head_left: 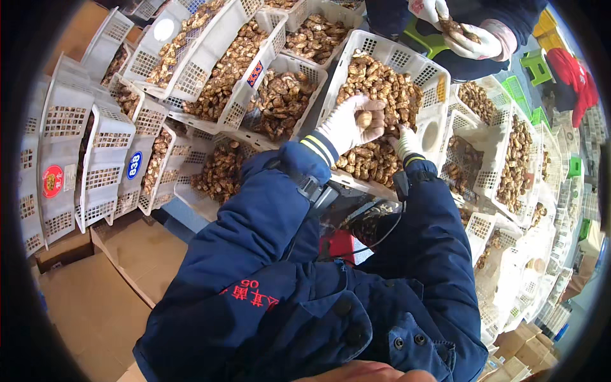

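My left hand (347, 125), in a white glove, holds a small pale-brown mushroom (364, 118) in its curled fingers, over a white plastic crate (401, 58) heaped with brown mushrooms (372, 76). My right hand (405, 141), also gloved, reaches into the same crate at the right, beside the pile. Its fingertips are partly hidden, and I cannot make out what they grip.
More white crates of mushrooms (280, 102) surround me on both sides. Cardboard boxes (95, 312) lie at lower left. Opposite me, a person's gloved hands (468, 41) hold a brown item. Green stools (534, 67) and red cloth (569, 83) sit at upper right.
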Action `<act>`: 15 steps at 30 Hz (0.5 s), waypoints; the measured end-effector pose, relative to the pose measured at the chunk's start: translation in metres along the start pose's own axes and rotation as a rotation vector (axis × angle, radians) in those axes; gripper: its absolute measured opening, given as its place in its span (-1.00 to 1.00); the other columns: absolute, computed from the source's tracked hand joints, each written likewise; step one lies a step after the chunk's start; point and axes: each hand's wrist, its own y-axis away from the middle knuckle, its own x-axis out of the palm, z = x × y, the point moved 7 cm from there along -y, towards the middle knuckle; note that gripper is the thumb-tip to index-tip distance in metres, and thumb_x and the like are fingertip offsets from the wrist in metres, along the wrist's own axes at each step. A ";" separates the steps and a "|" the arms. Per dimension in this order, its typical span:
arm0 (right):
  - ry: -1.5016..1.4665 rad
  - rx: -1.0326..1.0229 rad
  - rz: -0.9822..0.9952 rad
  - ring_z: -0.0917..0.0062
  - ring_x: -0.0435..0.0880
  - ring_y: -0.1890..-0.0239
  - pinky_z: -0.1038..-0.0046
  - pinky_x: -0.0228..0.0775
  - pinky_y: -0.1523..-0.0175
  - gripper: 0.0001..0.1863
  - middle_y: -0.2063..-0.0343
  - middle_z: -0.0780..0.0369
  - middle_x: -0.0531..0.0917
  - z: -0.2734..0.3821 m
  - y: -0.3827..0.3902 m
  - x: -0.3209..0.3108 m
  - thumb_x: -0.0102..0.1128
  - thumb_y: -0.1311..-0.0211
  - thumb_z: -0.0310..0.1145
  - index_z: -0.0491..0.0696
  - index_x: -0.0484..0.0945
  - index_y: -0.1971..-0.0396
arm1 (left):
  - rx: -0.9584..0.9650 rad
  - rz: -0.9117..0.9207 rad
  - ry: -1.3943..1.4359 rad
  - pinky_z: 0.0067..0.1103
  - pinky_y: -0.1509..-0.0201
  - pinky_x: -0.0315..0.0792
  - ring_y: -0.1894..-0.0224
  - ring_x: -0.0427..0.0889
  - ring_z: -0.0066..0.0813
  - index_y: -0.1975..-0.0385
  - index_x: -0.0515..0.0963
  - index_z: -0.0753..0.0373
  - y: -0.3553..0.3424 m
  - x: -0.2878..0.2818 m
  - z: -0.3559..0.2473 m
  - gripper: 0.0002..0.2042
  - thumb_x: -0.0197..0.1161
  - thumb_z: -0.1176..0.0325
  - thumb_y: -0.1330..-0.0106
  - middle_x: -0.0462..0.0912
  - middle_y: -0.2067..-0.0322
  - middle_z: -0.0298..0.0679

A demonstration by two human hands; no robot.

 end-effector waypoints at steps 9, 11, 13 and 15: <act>-0.450 0.092 0.191 0.54 0.55 0.40 0.51 0.40 0.21 -0.56 0.39 0.21 0.65 0.012 -0.023 -0.034 0.25 -0.11 -0.13 -0.19 0.53 0.17 | 0.128 -0.262 -0.431 -0.69 0.41 0.46 0.48 0.49 -0.63 0.21 0.53 0.11 0.006 -0.021 -0.010 -0.78 0.21 0.18 -0.23 0.55 0.46 -0.36; -0.863 0.119 0.428 0.64 0.53 0.39 0.57 0.37 0.25 -0.58 0.42 0.32 0.62 0.070 -0.009 -0.061 0.27 -0.11 -0.12 -0.17 0.54 0.19 | 0.137 -0.294 -0.379 -0.66 0.39 0.47 0.48 0.50 -0.61 0.19 0.53 0.09 0.014 -0.022 -0.010 -0.78 0.21 0.18 -0.22 0.55 0.46 -0.37; -1.105 0.062 0.653 0.74 0.51 0.43 0.65 0.38 0.31 -0.59 0.44 0.34 0.58 0.108 0.007 -0.085 0.21 -0.17 -0.14 -0.15 0.49 0.14 | 0.133 -0.305 -0.334 -0.62 0.38 0.48 0.49 0.52 -0.60 0.17 0.52 0.06 0.017 -0.021 -0.009 -0.78 0.21 0.18 -0.22 0.54 0.46 -0.38; -1.128 0.132 0.567 0.70 0.52 0.41 0.64 0.39 0.29 -0.59 0.42 0.33 0.59 0.089 0.006 -0.079 0.20 -0.18 -0.13 -0.15 0.50 0.12 | 0.093 -0.177 -0.333 -0.57 0.35 0.49 0.44 0.54 -0.58 0.13 0.51 0.02 0.012 -0.009 -0.004 -0.77 0.19 0.19 -0.24 0.54 0.44 -0.41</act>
